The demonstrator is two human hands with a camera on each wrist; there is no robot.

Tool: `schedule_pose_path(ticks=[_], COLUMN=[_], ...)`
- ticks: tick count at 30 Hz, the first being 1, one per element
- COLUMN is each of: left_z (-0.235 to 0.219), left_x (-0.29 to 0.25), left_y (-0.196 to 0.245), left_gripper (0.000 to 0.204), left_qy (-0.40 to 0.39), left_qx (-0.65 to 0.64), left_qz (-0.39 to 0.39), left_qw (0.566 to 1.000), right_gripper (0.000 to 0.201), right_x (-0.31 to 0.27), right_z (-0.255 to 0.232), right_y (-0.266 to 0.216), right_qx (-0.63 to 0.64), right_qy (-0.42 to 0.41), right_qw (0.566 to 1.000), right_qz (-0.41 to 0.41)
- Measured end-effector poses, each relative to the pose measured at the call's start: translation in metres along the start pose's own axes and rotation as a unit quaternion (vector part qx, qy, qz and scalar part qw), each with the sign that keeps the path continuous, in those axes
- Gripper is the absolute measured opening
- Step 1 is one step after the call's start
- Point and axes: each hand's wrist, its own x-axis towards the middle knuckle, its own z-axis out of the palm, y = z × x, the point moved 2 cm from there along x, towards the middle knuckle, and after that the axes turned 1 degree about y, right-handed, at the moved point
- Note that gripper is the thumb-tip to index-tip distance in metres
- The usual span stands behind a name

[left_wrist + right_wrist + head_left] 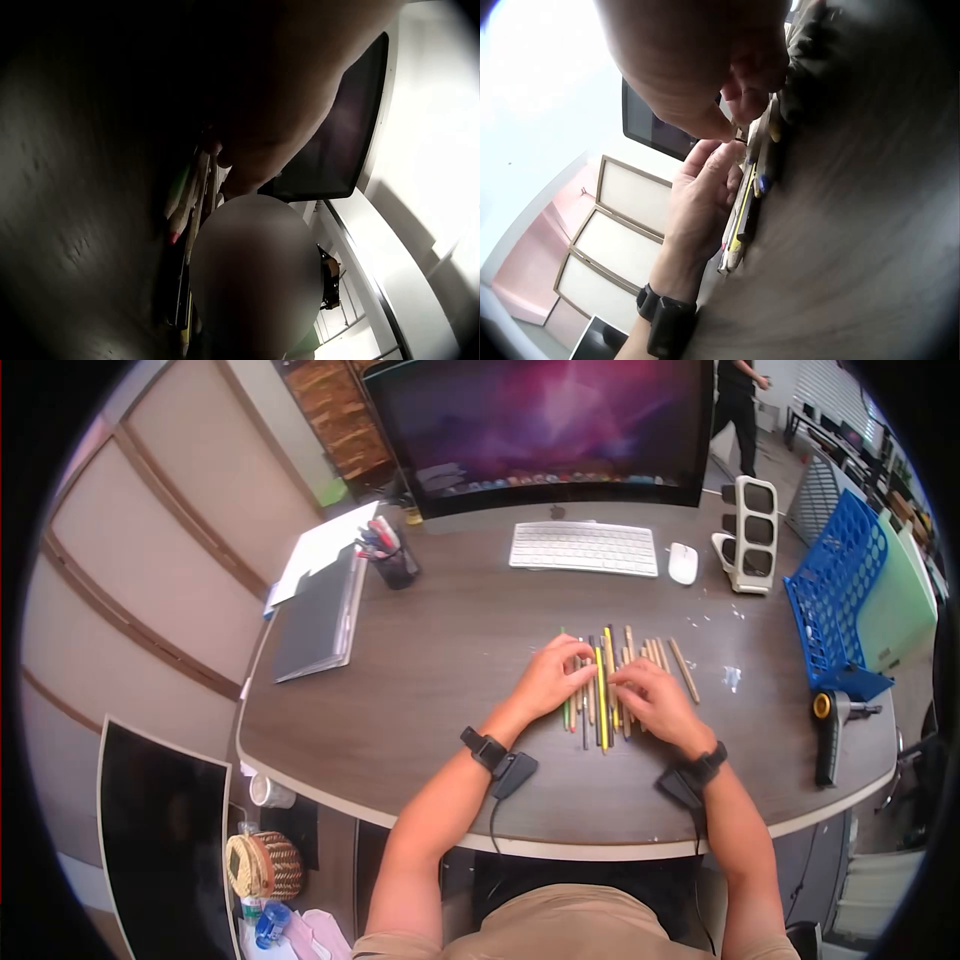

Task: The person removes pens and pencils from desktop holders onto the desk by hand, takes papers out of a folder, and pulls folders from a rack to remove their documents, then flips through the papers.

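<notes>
Many colored pencils lie side by side on the desk, most with bare wood barrels, some yellow, black or green. My left hand curves over the left of the row, thumb and forefinger right at a yellow pencil; whether it grips one I cannot tell. From the right, my right hand bends over the row and pinches a pencil between thumb and fingers. In the right wrist view the tips of both hands come close together above the pencils. A red-tipped pencil shows below my left hand in the left wrist view.
Behind the pencils stand a keyboard, a mouse and a large monitor. A pen cup and dark folder are at left. A blue rack and black-handled tool occupy the right edge.
</notes>
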Motion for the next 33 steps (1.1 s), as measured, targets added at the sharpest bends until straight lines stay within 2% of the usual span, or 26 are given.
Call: schedule_pose_path(ticks=[1, 3, 4, 5, 8, 9, 10, 11, 12, 13, 15, 16, 17, 18, 19, 21, 22, 23, 25, 26, 29, 30, 31, 33], left_z=[-0.005, -0.017, -0.029, -0.042, -0.103, -0.131, -0.16, -0.184, -0.206, -0.228, -0.244, -0.251, -0.255, -0.257, -0.257, -0.255, -0.252, -0.25, -0.24, -0.22, -0.176, -0.163, -0.149, -0.125], left_x=[0.001, 0.007, 0.011, 0.019, 0.032, 0.042, 0.048, 0.054, 0.06, 0.065, 0.07, 0.071, 0.072, 0.074, 0.072, 0.064, 0.059, 0.054, 0.04, 0.022, -0.015, -0.025, -0.034, -0.046], left_y=[-0.001, -0.003, -0.007, -0.014, -0.03, -0.053, -0.058, -0.063, -0.073, -0.093, -0.091, -0.095, -0.103, -0.111, -0.105, -0.091, -0.088, -0.086, -0.075, -0.06, -0.007, 0.013, 0.034, 0.076], left_gripper=[0.022, 0.019, 0.017, 0.016, 0.022, 0.024, 0.028, 0.035, 0.042, 0.046, 0.046, 0.046, 0.045, 0.044, 0.044, 0.034, 0.024, 0.024, 0.019, 0.018, 0.014, 0.014, 0.014, 0.014], left_qy=[0.006, 0.132, 0.169, 0.212, 0.255, 0.292, 0.296, 0.309, 0.297, 0.283, 0.267, 0.266, 0.241, 0.214, 0.212, 0.183, 0.19, 0.188, 0.188, 0.189, 0.137, 0.136, 0.112, 0.086], left_qx=[0.008, -0.059, -0.08, -0.092, -0.083, 0.047, 0.129, 0.233, 0.273, 0.352, 0.398, 0.397, 0.413, 0.428, 0.426, 0.473, 0.491, 0.492, 0.475, 0.441, 0.397, 0.397, 0.362, 0.322], left_qz=[0.0, -0.005, -0.052, -0.05, -0.088, -0.006, -0.019, 0.037, 0.006, 0.007, -0.033, -0.027, -0.077, -0.126, -0.122, -0.155, -0.118, -0.119, -0.032, 0.008, 0.028, 0.027, 0.041, 0.058], left_qw=[1.0, 0.99, 0.981, 0.972, 0.959, 0.955, 0.946, 0.921, 0.915, 0.892, 0.877, 0.878, 0.875, 0.869, 0.871, 0.848, 0.842, 0.841, 0.859, 0.877, 0.907, 0.907, 0.925, 0.941], right_gripper=[0.02, 0.02, 0.018, 0.017, 0.017, 0.018, 0.018, 0.017, 0.017, 0.017, 0.017, 0.016, 0.016, 0.016, 0.016, 0.016, 0.016, 0.016, 0.017, 0.018, 0.021, 0.034, 0.034, 0.053], right_x=[0.0, 0.0, 0.0, 0.001, 0.002, 0.002, 0.001, 0.0, -0.001, -0.002, -0.003, -0.003, -0.002, -0.002, -0.003, -0.004, -0.003, -0.002, -0.003, -0.003, -0.003, -0.003, -0.004, -0.004], right_z=[-0.002, -0.006, -0.009, -0.01, -0.007, -0.007, -0.007, -0.009, -0.01, -0.011, -0.013, -0.014, -0.015, -0.015, -0.015, -0.018, -0.017, -0.017, -0.018, -0.018, -0.014, -0.014, -0.012, -0.006], right_y=[0.0, 0.003, 0.005, 0.007, 0.012, 0.013, 0.011, 0.008, 0.005, 0.002, -0.003, -0.003, -0.002, 0.0, 0.001, -0.001, 0.0, 0.001, -0.003, -0.005, -0.006, -0.005, -0.006, -0.007], right_qx=[0.034, 0.068, 0.067, 0.066, 0.087, 0.087, 0.09, 0.098, 0.107, 0.106, 0.127, 0.128, 0.126, 0.123, 0.12, 0.125, 0.128, 0.13, 0.137, 0.143, 0.179, 0.203, 0.202, 0.274], right_qy=[0.007, 0.015, 0.022, 0.027, 0.048, 0.062, 0.065, 0.061, 0.056, 0.061, 0.062, 0.059, 0.064, 0.063, 0.06, 0.065, 0.067, 0.069, 0.069, 0.069, 0.081, 0.05, 0.049, 0.047], right_qw=[0.999, 0.997, 0.997, 0.997, 0.995, 0.993, 0.993, 0.992, 0.992, 0.992, 0.99, 0.99, 0.99, 0.99, 0.991, 0.99, 0.99, 0.989, 0.988, 0.987, 0.981, 0.978, 0.978, 0.96], right_qz=[0.016, 0.026, 0.02, 0.017, -0.018, -0.044, -0.044, -0.041, -0.038, -0.039, -0.015, -0.007, -0.007, -0.009, -0.011, -0.006, -0.005, -0.005, -0.001, 0.002, -0.003, 0.026, 0.028, 0.01])
